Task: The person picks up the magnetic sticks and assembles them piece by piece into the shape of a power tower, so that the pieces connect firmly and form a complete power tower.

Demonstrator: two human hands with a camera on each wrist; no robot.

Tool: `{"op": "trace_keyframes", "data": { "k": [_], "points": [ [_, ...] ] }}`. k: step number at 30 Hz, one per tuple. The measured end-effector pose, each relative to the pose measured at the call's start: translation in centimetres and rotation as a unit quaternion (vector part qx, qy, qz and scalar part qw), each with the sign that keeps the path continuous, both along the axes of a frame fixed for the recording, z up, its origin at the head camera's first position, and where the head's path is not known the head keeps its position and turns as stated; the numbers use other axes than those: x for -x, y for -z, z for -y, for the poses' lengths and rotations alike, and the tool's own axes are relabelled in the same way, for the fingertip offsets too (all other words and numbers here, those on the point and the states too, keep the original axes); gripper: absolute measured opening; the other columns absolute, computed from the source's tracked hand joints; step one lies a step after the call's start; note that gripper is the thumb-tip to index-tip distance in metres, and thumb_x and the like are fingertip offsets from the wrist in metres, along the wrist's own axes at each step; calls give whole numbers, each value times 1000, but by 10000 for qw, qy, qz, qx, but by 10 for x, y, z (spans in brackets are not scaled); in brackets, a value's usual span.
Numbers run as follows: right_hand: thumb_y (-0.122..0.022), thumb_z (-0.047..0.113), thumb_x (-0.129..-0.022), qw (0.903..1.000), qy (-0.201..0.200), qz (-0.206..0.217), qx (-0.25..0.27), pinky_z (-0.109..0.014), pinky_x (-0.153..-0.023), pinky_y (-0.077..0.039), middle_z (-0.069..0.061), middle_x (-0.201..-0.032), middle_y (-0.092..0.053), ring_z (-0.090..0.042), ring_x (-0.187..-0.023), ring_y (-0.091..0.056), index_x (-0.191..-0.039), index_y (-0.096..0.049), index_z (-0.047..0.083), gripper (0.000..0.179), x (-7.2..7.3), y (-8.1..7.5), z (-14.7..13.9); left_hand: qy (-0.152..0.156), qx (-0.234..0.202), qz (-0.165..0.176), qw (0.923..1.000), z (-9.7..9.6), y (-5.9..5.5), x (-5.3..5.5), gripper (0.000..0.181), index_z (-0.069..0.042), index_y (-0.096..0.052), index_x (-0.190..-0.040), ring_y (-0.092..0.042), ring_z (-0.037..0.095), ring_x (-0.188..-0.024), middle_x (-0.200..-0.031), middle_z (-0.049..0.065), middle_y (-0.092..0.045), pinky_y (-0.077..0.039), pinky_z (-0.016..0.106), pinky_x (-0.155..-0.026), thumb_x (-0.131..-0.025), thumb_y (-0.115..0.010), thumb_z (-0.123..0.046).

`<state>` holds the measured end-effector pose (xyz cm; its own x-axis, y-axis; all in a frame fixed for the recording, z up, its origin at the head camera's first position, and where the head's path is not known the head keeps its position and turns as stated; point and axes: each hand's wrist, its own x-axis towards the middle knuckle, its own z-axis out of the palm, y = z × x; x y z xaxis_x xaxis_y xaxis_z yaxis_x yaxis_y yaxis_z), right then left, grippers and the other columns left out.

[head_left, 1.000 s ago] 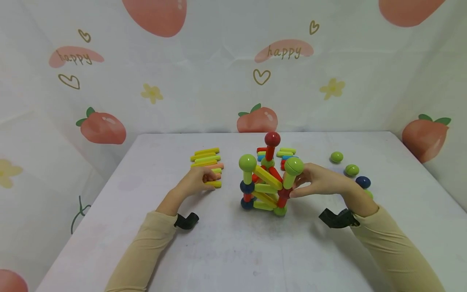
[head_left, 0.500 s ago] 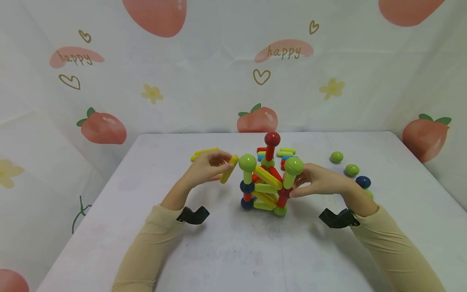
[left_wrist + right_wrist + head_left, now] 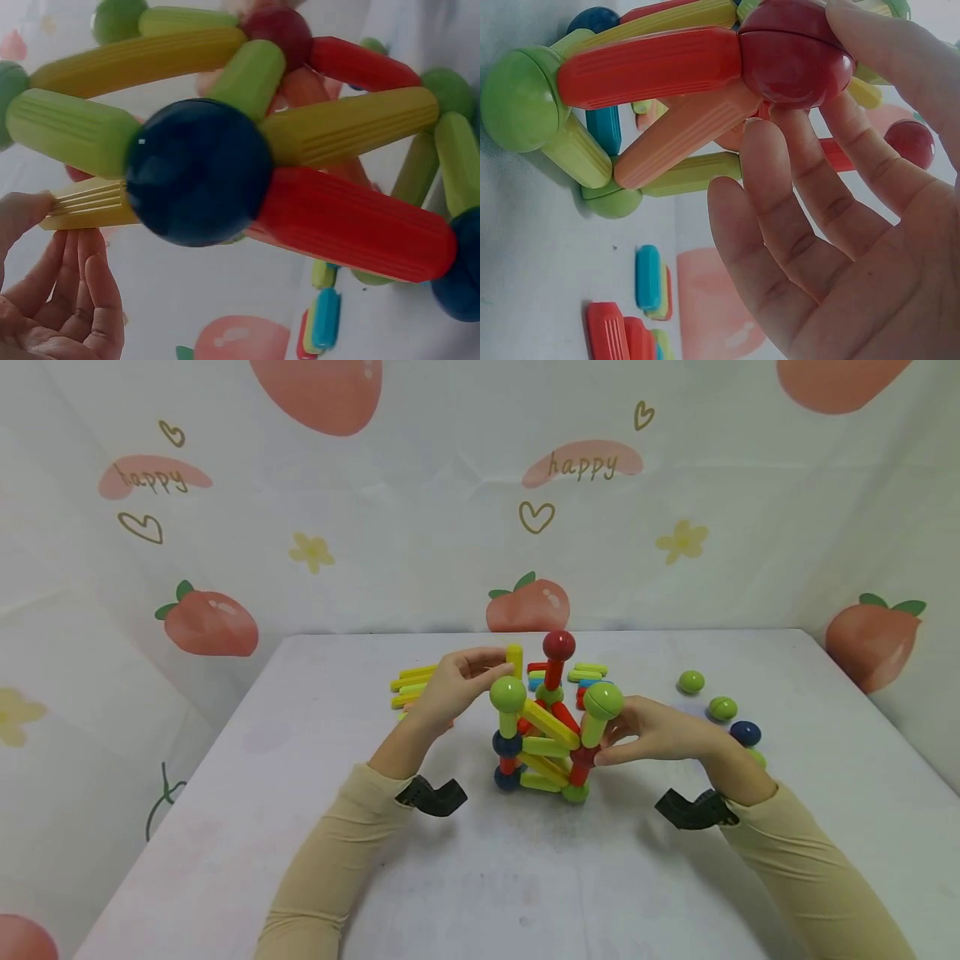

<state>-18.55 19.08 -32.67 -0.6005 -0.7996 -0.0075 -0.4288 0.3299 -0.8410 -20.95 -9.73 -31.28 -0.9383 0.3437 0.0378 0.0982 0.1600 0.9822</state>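
A rod-and-ball frame of red, yellow, green and orange rods joined by coloured balls stands mid-table, with a red ball (image 3: 558,646) at its top. My left hand (image 3: 461,683) pinches a yellow rod (image 3: 514,660) between thumb and fingers, behind the frame's left green ball (image 3: 508,694). In the left wrist view the yellow rod (image 3: 86,204) runs partly behind a dark blue ball (image 3: 199,172), so whether they touch cannot be told. My right hand (image 3: 656,728) grips the dark red ball (image 3: 796,56) on the frame's right side, thumb on one side and fingers on the other.
Loose yellow, green and orange rods (image 3: 411,683) lie in a row at left. Short blue, red and green rods (image 3: 588,675) lie behind the frame. Several loose balls, among them a green ball (image 3: 692,682) and a dark blue ball (image 3: 746,732), rest at right.
My left hand took a yellow rod from the left row, lifted it and carried it right, turning it upright behind the frame. My right hand stays on the frame's dark red ball.
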Motion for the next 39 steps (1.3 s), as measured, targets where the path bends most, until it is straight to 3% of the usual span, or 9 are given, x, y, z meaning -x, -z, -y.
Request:
{"op": "trace_keyframes", "data": {
  "k": [11, 22, 31, 35, 39],
  "points": [
    [-68, 13, -84, 10000, 16, 61, -3, -22, -87, -52, 2, -97, -59, -8, -91, -60, -110, -53, 4, 31, 1, 0, 1, 239, 6, 282, 9993, -6, 7, 0, 35, -6, -56, -127, -56, 17, -108, -125, 14, -59, -44, 36, -102, -94, -55, -20],
    [-68, 13, -85, 9999, 44, 111, 17, -21, -87, -52, 2, -95, -59, -8, -90, -61, -112, -52, 3, 33, -1, 0, 1, 769, -89, 380, 9963, -15, 8, 2, 34, -8, -57, -127, -57, 15, -103, -124, 13, -60, -51, 27, -86, -94, -54, -19],
    [-67, 12, -85, 9999, -37, 32, 89, -22, -87, -52, 1, -98, -59, -10, -90, -60, -110, -53, 4, 30, 0, 2, 1, 688, -23, 307, 9972, -18, 14, 7, 33, -11, -57, -124, -55, 20, -109, -123, 10, -59, -50, 32, -91, -97, -50, -26],
    [-67, 12, -85, 10000, -22, -11, 78, -21, -87, -51, 2, -96, -59, -8, -91, -61, -110, -53, 5, 30, -1, 2, 1, 991, 17, 293, 9946, -18, 23, 13, 37, -13, -50, -133, -51, 24, -120, -131, 10, -54, -44, 41, -101, -100, -43, -27],
    [-67, 11, -85, 9999, -6, -133, 95, -23, -87, -52, -1, -97, -60, -8, -91, -61, -112, -52, 3, 31, -1, 3, 0, 1331, 343, 191, 9903, -18, 32, 16, 40, -13, -43, -139, -44, 26, -128, -137, 11, -50, -37, 47, -108, -101, -39, -24]
  ]
}}
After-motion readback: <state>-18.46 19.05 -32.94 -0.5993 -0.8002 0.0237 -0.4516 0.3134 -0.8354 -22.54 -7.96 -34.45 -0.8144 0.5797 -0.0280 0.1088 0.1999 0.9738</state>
